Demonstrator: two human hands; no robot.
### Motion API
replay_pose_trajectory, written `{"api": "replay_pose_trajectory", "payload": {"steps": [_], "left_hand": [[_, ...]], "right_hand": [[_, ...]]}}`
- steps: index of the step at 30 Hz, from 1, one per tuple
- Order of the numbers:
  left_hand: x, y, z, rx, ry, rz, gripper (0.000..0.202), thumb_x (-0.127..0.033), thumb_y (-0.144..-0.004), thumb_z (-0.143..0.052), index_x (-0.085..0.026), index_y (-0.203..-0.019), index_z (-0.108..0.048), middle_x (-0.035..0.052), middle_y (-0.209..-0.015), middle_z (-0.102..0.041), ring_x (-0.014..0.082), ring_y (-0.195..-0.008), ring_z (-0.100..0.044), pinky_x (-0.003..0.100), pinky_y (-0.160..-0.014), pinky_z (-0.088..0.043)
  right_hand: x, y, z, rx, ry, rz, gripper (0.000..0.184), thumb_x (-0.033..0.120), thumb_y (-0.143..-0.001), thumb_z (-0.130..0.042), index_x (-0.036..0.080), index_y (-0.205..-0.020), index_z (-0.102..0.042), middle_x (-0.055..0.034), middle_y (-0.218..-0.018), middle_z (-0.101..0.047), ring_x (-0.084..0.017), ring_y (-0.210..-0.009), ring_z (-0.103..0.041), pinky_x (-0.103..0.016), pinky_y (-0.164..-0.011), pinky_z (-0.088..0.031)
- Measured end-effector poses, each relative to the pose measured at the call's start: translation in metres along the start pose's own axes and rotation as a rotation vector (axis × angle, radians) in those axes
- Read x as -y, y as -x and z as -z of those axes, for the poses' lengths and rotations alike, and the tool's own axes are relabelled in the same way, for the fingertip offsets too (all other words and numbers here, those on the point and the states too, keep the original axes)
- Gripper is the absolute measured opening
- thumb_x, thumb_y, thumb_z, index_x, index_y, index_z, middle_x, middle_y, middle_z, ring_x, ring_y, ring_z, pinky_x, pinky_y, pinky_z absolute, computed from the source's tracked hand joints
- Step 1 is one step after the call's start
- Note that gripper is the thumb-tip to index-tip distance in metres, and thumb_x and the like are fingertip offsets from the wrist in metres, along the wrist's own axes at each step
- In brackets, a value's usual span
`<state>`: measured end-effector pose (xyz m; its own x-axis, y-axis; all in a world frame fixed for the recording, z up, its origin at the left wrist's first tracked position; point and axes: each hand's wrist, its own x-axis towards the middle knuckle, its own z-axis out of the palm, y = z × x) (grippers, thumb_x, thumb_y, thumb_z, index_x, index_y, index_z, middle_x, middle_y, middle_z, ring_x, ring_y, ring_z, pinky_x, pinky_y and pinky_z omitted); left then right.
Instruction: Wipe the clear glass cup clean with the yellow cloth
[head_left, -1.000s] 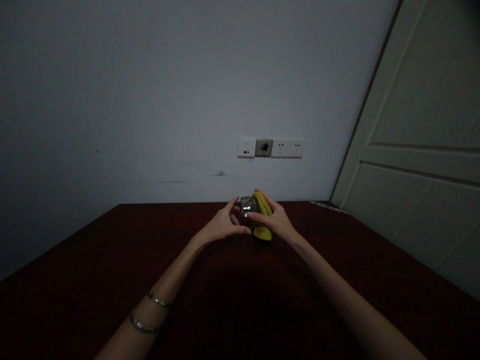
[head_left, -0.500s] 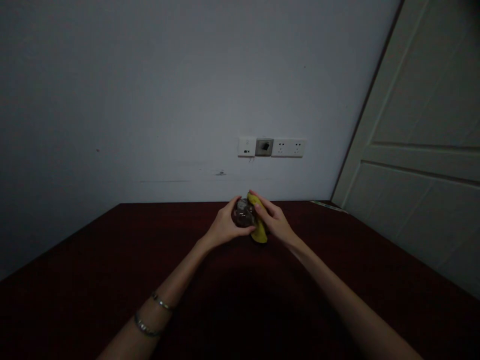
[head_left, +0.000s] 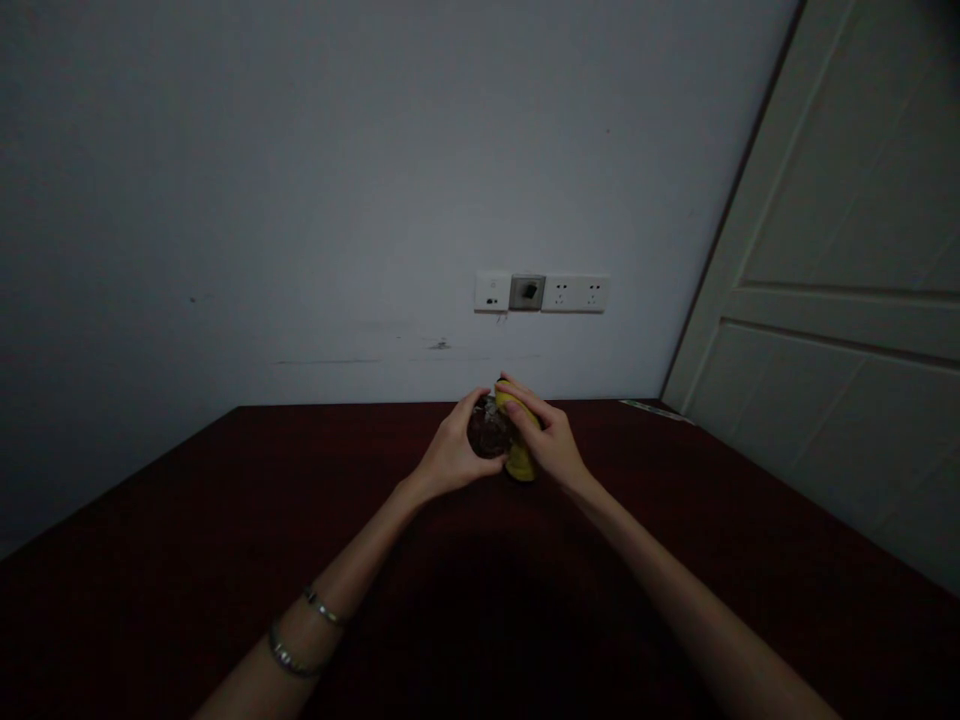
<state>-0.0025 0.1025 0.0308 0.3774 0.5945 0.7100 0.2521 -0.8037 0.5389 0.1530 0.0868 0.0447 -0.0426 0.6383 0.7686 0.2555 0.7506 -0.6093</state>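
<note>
Both hands meet above the far middle of a dark red table (head_left: 225,560). My left hand (head_left: 450,455) is closed around a small clear glass jar (head_left: 489,432) that looks dark inside. My right hand (head_left: 551,445) is closed on a yellow cloth (head_left: 520,458), pressing it against the right side of the jar with the fingers laid over the top. Two thin metal bangles (head_left: 300,635) sit on my left forearm. The scene is dim, so the jar's details are hard to read.
A plain white wall (head_left: 300,200) stands behind the table with a row of white sockets and a switch (head_left: 541,293). A white panelled door (head_left: 847,300) is at the right. A thin pale strip (head_left: 651,408) lies at the table's far right corner.
The jar has turned in my left hand, from showing a shiny side to showing a darker one. My right hand with the cloth has slid further over the jar's top.
</note>
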Motion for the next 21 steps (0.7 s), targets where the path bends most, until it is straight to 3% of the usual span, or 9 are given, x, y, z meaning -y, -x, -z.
{"api": "replay_pose_trajectory", "payload": {"steps": [4, 8, 13, 16, 21], "left_hand": [[-0.004, -0.001, -0.001, -0.017, 0.019, -0.017, 0.080, -0.022, -0.059, -0.071, -0.016, -0.130, -0.035, 0.0139, -0.130, -0.047, 0.0260, -0.119, -0.047, 0.044, -0.101, -0.037], [-0.006, -0.001, -0.002, -0.033, 0.053, 0.029, 0.080, -0.020, -0.057, -0.071, -0.016, -0.129, -0.035, 0.0134, -0.128, -0.048, 0.0266, -0.115, -0.050, 0.043, -0.097, -0.041], [-0.005, -0.001, -0.002, -0.048, 0.128, 0.049, 0.084, -0.014, -0.055, -0.070, -0.017, -0.130, -0.031, 0.0136, -0.127, -0.049, 0.0257, -0.110, -0.053, 0.038, -0.092, -0.046], [-0.008, -0.001, -0.002, -0.057, 0.102, 0.035, 0.082, -0.017, -0.057, -0.071, -0.017, -0.129, -0.032, 0.0132, -0.125, -0.050, 0.0254, -0.109, -0.054, 0.039, -0.091, -0.046], [-0.009, -0.002, -0.001, -0.065, 0.045, -0.011, 0.078, -0.023, -0.059, -0.073, -0.017, -0.128, -0.035, 0.0130, -0.129, -0.047, 0.0260, -0.117, -0.048, 0.042, -0.100, -0.039]], "right_hand": [[0.006, -0.002, 0.006, 0.046, 0.149, 0.079, 0.029, 0.031, -0.087, -0.049, 0.031, -0.114, -0.060, -0.0008, -0.126, -0.057, -0.019, -0.125, -0.044, -0.048, -0.110, -0.025], [0.011, 0.003, 0.008, 0.126, 0.202, 0.232, 0.034, 0.025, -0.088, -0.046, 0.031, -0.120, -0.055, -0.0001, -0.138, -0.044, -0.019, -0.128, -0.040, -0.046, -0.107, -0.032], [0.014, 0.008, 0.006, 0.216, 0.284, 0.452, 0.038, 0.020, -0.085, -0.051, 0.030, -0.121, -0.054, 0.0012, -0.141, -0.039, -0.021, -0.133, -0.031, -0.047, -0.109, -0.029], [0.014, 0.007, 0.002, 0.129, 0.233, 0.387, 0.035, 0.019, -0.085, -0.051, 0.029, -0.119, -0.057, -0.0016, -0.138, -0.044, -0.020, -0.128, -0.040, -0.045, -0.107, -0.034], [0.017, 0.005, -0.009, -0.085, 0.069, 0.111, 0.027, 0.027, -0.087, -0.050, 0.027, -0.110, -0.062, -0.0053, -0.126, -0.056, -0.018, -0.119, -0.050, -0.043, -0.103, -0.037]]}}
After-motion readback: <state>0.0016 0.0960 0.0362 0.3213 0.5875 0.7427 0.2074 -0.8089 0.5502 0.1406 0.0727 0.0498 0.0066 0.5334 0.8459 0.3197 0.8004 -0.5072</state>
